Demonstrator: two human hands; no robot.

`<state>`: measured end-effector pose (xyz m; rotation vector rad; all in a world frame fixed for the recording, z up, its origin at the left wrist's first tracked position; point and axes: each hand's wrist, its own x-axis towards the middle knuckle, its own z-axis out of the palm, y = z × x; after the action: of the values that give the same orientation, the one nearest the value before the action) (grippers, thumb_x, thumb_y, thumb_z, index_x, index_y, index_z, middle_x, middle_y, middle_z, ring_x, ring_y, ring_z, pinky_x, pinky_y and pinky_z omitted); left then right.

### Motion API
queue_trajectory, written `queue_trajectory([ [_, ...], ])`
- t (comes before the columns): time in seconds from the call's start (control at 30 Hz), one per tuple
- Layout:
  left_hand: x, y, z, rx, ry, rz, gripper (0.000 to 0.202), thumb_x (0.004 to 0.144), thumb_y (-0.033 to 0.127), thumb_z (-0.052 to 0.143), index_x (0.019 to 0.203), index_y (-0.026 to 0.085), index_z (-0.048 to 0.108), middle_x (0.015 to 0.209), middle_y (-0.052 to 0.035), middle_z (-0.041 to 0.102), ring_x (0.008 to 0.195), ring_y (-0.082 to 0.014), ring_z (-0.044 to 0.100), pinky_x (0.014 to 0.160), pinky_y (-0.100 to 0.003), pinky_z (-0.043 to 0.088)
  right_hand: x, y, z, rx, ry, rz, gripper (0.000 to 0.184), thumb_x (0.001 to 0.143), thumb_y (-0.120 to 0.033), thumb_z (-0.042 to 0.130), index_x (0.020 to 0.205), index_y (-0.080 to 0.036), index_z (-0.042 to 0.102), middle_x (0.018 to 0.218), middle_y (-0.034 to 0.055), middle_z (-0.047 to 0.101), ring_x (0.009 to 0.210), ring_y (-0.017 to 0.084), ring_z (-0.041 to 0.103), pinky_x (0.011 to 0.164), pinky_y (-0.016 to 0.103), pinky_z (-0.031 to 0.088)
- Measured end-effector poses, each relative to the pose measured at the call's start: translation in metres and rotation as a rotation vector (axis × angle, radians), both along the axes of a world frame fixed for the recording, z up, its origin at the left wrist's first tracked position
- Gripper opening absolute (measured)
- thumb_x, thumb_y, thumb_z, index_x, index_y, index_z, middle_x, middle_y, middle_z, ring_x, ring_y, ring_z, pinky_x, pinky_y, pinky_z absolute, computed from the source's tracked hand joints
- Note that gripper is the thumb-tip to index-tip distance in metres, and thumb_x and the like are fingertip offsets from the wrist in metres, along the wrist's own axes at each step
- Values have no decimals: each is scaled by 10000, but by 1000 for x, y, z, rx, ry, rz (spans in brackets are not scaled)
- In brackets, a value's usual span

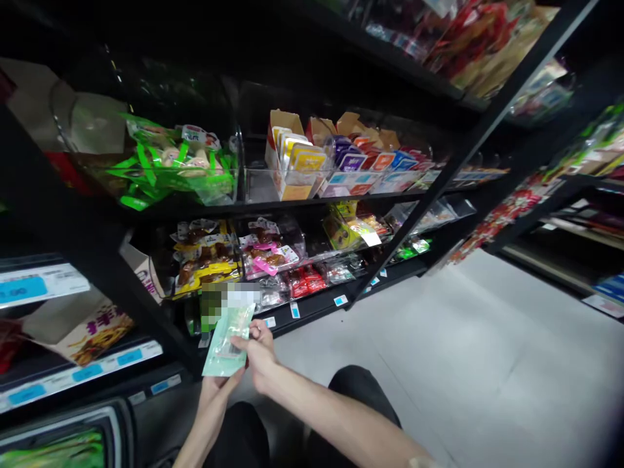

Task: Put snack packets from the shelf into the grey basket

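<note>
At far left, a white cardboard box with printed noodle artwork (78,328) sits tilted on a shelf above blue-and-white paper price labels (88,372). Just right of it, beyond a black upright shelf post (119,286), brown snacks in yellow-trimmed clear plastic packets (207,257) fill a low bin.

Below and in front of that bin is the left hand (220,389), under the lower edge of a flat, pale mint-green plastic packet (224,348); its fingers are mostly hidden behind, so how firmly it grips I cannot tell. The packet is held up in front of the lower shelf, its top lost in a blurred patch. At its right edge the right hand (260,354) grips it — thumb pressed on the front, fingers curled.

The step in hand looks like handling the packet; moving it would call for a steady pinch — and clearance from the shelf edge. Farther right lie pink-trimmed clear plastic packets (270,253), then pale grey floor tiles (463,344).
</note>
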<state>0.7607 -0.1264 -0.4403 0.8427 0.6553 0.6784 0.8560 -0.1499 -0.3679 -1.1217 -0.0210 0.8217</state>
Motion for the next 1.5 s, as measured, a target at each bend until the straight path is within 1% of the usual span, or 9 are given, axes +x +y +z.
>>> queue_trajectory([
  [0.13,2,-1,9,-51,-121,100,663,667,435,892,1236,169,681,1223,-129,721,1187,-318,664,1043,-457,541,6,4,5,18,-8,36,565,419,-151,833,857,-220,484,740,-86,632,668,128,611,640,246,496],
  [0.23,4,0,14,-147,-185,205,514,711,449,873,1122,180,721,1195,-107,730,1113,-269,691,978,-417,567,8,3,6,4,-14,91,570,427,-166,843,873,-224,492,784,-68,665,700,142,630,667,261,505],
  [0.33,3,3,14,-222,-225,220,474,645,421,920,1001,157,750,1086,-99,756,1005,-226,713,919,-357,570,7,4,4,-12,-18,130,562,447,-159,849,869,-227,485,828,-53,692,725,149,647,702,275,519],
  [0.53,0,5,8,-191,-231,224,441,673,438,902,966,143,756,1029,-101,757,936,-202,710,862,-333,561,5,6,3,-39,35,150,567,441,-131,873,837,-219,477,829,-38,714,724,147,651,692,279,534],
  [0.97,-2,3,5,-170,-201,210,438,684,441,892,971,139,756,1027,-100,741,936,-209,689,870,-346,543,7,0,6,-58,29,164,493,466,-106,860,761,-214,480,797,-21,727,725,159,663,678,285,548],
  [1.17,-2,5,-3,-24,-84,419,594,598,272,921,1147,237,699,1225,-60,670,1116,-208,622,935,-318,508,2,-1,9,-151,43,192,465,433,-102,835,684,-218,460,684,-27,692,623,158,616,599,288,505],
  [1.33,-1,2,-6,287,-59,252,509,723,363,859,1183,210,702,1364,-109,594,1330,-275,523,1126,-390,412,0,-1,8,-170,4,214,434,413,-140,854,640,-208,490,620,-58,613,606,115,551,551,236,411],
  [1.43,-1,-1,-5,274,-151,163,666,701,383,882,1290,232,613,1385,-101,586,1335,-270,522,1127,-386,412,3,-1,13,-171,-43,332,362,460,-219,896,709,-189,634,745,-27,670,732,119,588,632,229,428],
  [1.5,0,-2,-3,215,-157,192,644,702,384,885,1258,232,599,1313,-79,624,1252,-242,572,1054,-349,458,6,-1,16,-185,-30,416,367,499,-262,902,806,-181,718,867,5,710,841,136,613,696,236,445],
])
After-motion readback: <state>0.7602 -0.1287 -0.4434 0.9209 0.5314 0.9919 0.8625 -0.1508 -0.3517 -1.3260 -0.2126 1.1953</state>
